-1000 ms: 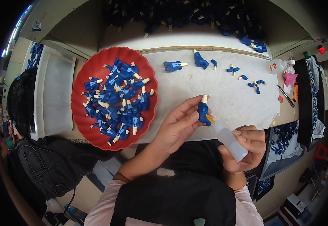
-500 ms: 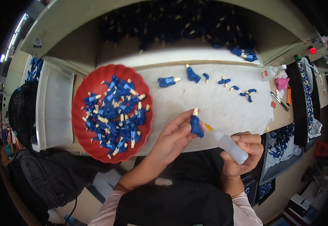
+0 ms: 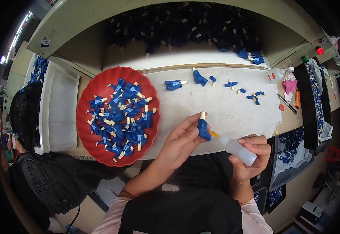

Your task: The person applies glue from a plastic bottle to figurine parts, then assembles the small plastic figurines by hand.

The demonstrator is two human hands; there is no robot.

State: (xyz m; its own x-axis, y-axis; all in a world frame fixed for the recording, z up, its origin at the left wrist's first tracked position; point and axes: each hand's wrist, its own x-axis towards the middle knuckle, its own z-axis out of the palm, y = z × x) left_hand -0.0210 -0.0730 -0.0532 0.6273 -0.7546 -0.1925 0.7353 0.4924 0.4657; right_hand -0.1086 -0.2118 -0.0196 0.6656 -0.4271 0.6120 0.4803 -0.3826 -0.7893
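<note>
Gripping a blue figure body in your left hand and a squeeze bottle in your right hand

You pinch the body between the thumb and fingers of your left hand, so it sits at the fingertips, on the side facing your right hand. It stands roughly upright, its cream peg rising above your fingers and its blue lower end reaching below your thumb tip.

Your right hand is closed around the translucent white bottle, which tilts so that its yellow tip points up and left at the body. The tip is just beside the body's lower right edge; you cannot tell from this view whether the two touch. Both hands are over the near part of the white sheet.

To the left of your left hand, well apart from the held body, is a red scalloped bowl with many blue-and-cream figures piled in it. Beyond your hands, one figure lies on the sheet, with a second blue body to its right. Farther right are small blue limb pieces.
</note>
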